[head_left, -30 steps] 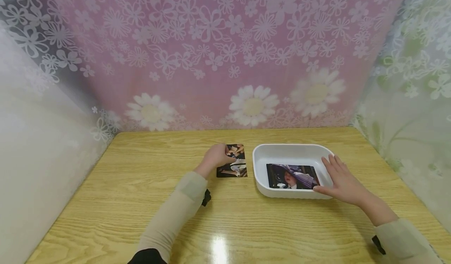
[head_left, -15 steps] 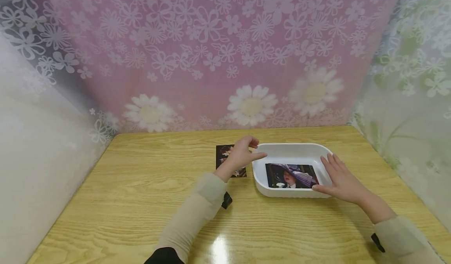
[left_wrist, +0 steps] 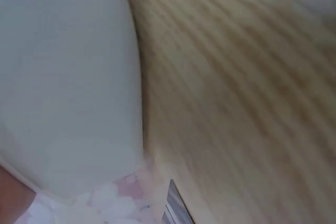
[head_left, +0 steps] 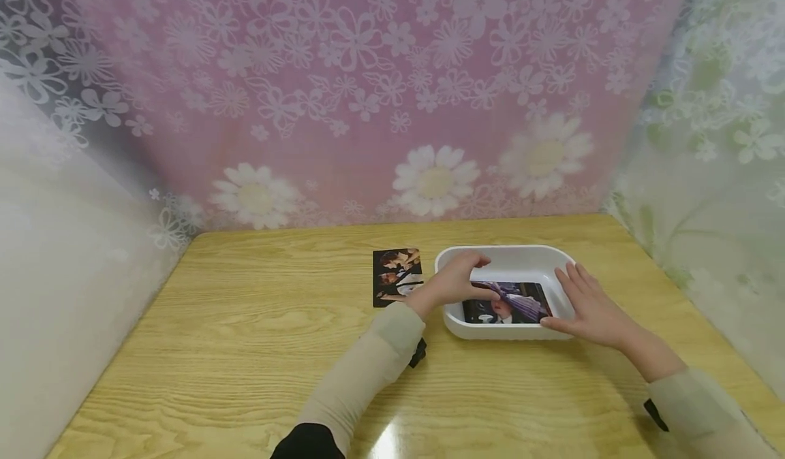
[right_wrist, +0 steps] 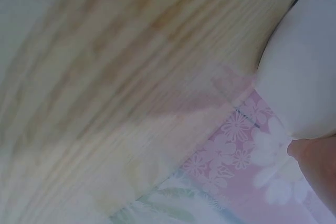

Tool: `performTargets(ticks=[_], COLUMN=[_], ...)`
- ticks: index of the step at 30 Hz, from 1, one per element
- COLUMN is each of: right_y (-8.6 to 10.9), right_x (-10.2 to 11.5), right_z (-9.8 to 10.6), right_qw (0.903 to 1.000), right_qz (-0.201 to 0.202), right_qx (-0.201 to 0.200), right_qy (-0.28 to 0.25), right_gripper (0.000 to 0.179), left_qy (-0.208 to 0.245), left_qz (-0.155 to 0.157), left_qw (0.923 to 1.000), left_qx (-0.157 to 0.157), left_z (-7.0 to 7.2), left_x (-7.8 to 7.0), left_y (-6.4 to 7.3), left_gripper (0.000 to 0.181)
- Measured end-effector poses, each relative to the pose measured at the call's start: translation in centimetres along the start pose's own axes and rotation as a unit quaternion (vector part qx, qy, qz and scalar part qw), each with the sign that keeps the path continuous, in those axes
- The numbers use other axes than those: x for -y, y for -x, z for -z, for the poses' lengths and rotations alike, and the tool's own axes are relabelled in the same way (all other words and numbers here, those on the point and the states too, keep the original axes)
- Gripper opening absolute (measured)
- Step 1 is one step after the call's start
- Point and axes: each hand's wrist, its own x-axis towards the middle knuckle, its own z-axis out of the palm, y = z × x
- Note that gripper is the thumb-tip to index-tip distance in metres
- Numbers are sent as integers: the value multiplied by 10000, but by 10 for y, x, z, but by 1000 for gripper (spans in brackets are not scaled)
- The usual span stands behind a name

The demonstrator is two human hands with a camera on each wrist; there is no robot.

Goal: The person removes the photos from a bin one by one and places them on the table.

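Observation:
A white tray (head_left: 498, 333) stands on the table. Inside lies a photo (head_left: 521, 306) showing a purple hat. My left hand (head_left: 450, 282) reaches over the tray's left side, thumb spread from the fingers and overlapping the photo; nothing shows between them. My right hand (head_left: 591, 312) rests on the tray's right front corner, fingers straight over the right rim and thumb at the front rim. To the tray's left, another photo (head_left: 395, 272) of people on a dark ground lies flat. In the right wrist view, a finger (right_wrist: 317, 163) lies against the tray's wall (right_wrist: 304, 77).
A yellow wood-grain table (head_left: 257, 336) carries everything. Behind it hangs a pink flowered sheet (head_left: 343, 105), with pale sheets (head_left: 67, 255) along the left side and a green-flowered sheet (head_left: 724, 261) along the right. Black straps sit at both wrists.
My left hand has left the photo on the table and moved right, over the tray, its thumb and fingers spread. My right hand has stayed on the tray's corner.

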Motion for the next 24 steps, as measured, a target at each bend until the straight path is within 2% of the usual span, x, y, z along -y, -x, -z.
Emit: performTargets(ticks=[6, 13, 19, 24], right_y=[-6, -7, -4, -2], right_x=[2, 4, 2, -1], right_z=[3, 9, 11, 7], right_qw=[9993, 9974, 9966, 9969], right_qz=[-158, -267, -279, -253], right_qx=[350, 624, 766, 739], right_qy=[20, 251, 96, 17], right_gripper=[97, 100, 100, 99], left_qy=[-339, -581, -562, -858], left_qz=[135, -55, -94, 168], left_qw=[9989, 9975, 9971, 9929], left_qx=[309, 396, 501, 811], left_z=[-1, -4, -5, -5], left_x=[0, 1, -1, -4], left_y=[-1, -3, -4, -7], left_gripper=[66, 64, 65, 69])
